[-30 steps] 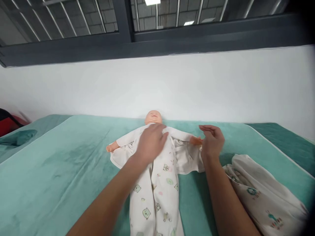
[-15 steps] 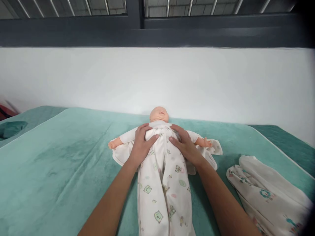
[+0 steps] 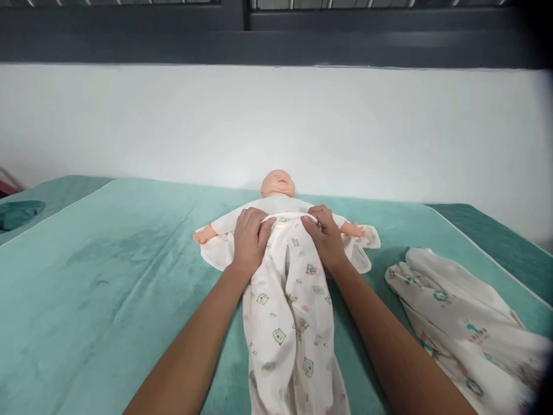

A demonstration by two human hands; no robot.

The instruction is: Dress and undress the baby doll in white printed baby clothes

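Observation:
A baby doll (image 3: 277, 183) lies on its back, head toward the wall and arms spread, in a white long-sleeved top. White baby pants (image 3: 287, 288) printed with small green animals stretch along its body toward me. My left hand (image 3: 252, 236) pinches the waistband at its left side, thumb on top. At the right side of the waistband my right hand (image 3: 324, 233) grips the cloth the same way. Beneath the doll's arms spreads a printed white cloth garment (image 3: 218, 252), mostly hidden. Whether the doll's legs are inside the pants I cannot tell.
A green plush cover (image 3: 129, 276) lies under everything. On the right rests a crumpled white cloth (image 3: 458, 317) with animal prints. Behind the doll rises a white wall (image 3: 276, 121) below a dark window frame (image 3: 345, 43). A dark green item (image 3: 19, 214) sits at the far left.
My hands lay flatter on the pants' top before; now both have closed on the waistband, lifting its edge slightly. The view has tilted down a little.

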